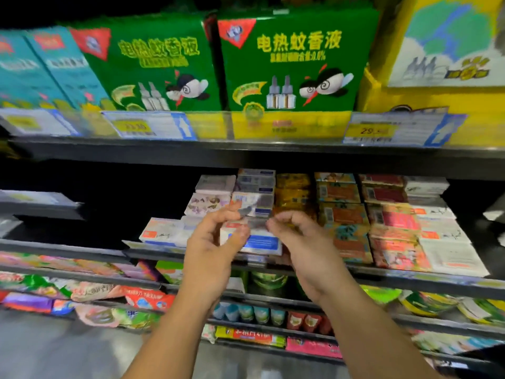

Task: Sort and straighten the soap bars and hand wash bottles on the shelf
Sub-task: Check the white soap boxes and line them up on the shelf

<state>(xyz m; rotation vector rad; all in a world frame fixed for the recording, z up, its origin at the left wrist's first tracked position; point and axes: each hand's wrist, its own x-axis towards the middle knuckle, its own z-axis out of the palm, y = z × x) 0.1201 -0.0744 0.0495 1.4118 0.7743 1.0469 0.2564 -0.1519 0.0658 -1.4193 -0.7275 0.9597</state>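
Note:
Stacked soap bars fill the middle shelf [410, 277]: white and blue boxes [255, 199] in the centre, yellow packs [292, 192], orange packs [341, 214], red packs [390, 220] and white packs [442, 236] to the right. My left hand [216, 236] and my right hand [297, 236] are raised side by side before the white and blue boxes. Both hands pinch a white and blue soap box [259, 242] at the front of that stack, the left at its left end, the right at its top right. The view is blurred. No hand wash bottles are visible.
The upper shelf holds green mosquito-liquid boxes [295, 61], teal boxes [54, 67] and a yellow box [448, 50], with price tags [147, 127] along its edge. The middle shelf is dark on its left side. Lower shelves carry colourful packets [109, 296] and small bottles [246, 313].

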